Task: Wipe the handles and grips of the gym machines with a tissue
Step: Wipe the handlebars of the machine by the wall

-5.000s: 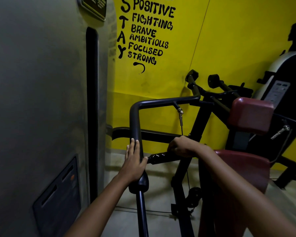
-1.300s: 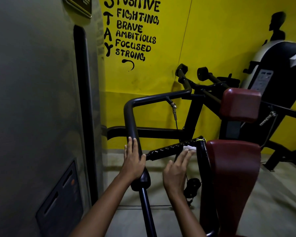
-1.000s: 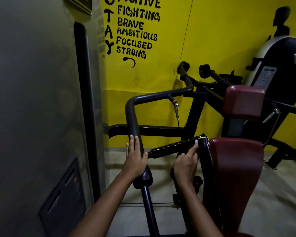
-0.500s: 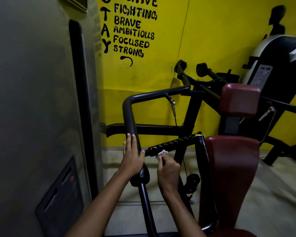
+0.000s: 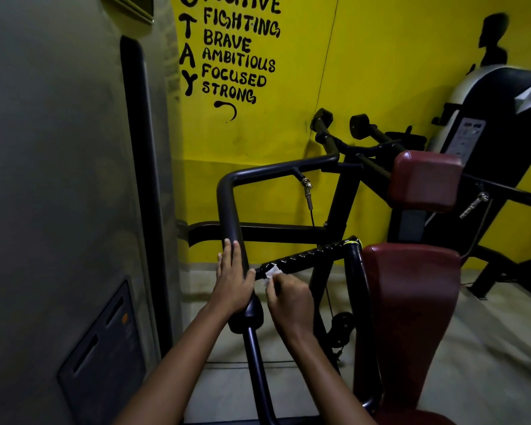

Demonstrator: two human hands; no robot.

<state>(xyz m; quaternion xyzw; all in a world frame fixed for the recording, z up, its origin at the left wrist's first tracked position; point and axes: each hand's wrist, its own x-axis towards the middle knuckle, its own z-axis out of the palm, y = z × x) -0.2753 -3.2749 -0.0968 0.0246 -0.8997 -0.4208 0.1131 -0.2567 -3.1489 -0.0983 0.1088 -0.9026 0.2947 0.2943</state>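
White tissue (image 5: 270, 272), pinched in the right hand (image 5: 290, 297), rubs the near end of the ribbed grip (image 5: 307, 256) at frame centre; the left hand (image 5: 234, 282) lies flat, steadying the upright bar (image 5: 231, 210). Next, probably, another stroke along the ribs.

We find the left hand (image 5: 233, 280) on the upright bar (image 5: 232, 228); right of that bar, the right hand (image 5: 288, 297) presses the tissue (image 5: 271, 273) against the ribbed grip (image 5: 310, 256), seat pad (image 5: 411, 302) farther right.
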